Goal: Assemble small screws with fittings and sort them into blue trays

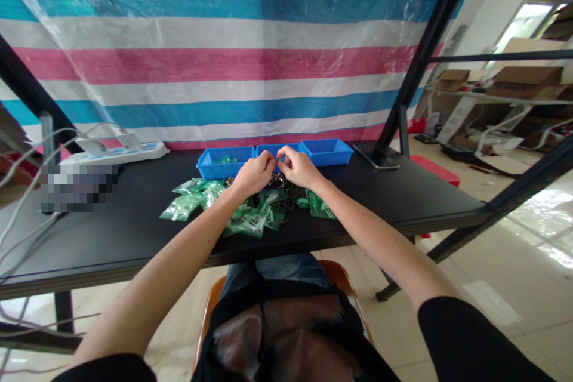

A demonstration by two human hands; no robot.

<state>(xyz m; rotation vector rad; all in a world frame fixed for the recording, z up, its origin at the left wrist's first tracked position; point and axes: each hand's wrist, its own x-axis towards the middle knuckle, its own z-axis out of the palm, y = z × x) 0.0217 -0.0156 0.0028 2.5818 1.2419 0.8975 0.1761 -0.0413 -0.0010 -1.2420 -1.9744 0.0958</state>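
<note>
Green packets are lying nearest us. Over small dark metal pieces, our left hand and right hand are pinching, fingertips together – contents we cannot tell. Blue trays are sitting behind – then striped sheeting; rightward, cartons, print unreadable.

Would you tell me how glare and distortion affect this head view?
Head view: bright glare on the floor at right; straight edges of the table slant and bend, wide-angle style; a pixelated patch at left; between the fingertips, detail too small to read.
</note>
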